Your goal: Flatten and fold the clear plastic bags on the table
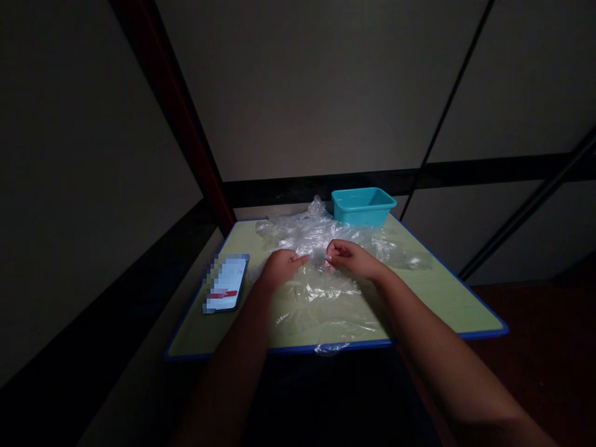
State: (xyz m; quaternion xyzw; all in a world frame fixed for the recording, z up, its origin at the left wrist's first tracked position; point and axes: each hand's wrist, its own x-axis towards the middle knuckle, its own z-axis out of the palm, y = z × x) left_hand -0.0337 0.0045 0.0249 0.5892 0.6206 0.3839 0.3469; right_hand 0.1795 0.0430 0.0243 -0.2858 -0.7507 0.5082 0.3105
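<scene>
Clear, crinkled plastic bags (321,231) lie spread over the middle of a small pale-green table, one edge hanging over the front. My left hand (283,266) is closed on the plastic, its thumb pointing right. Close by on the right, my right hand (347,257) pinches the same plastic between thumb and fingers. A small pinkish patch shows at its fingertips; I cannot make out what it is. The plastic between the two hands is gathered up a little.
A turquoise plastic basin (363,208) stands at the table's back right. A lit phone (228,282) lies near the left edge. The green table (447,304) has a blue rim. Pale panels (302,93) rise behind it, with a dark red post (186,124) at left.
</scene>
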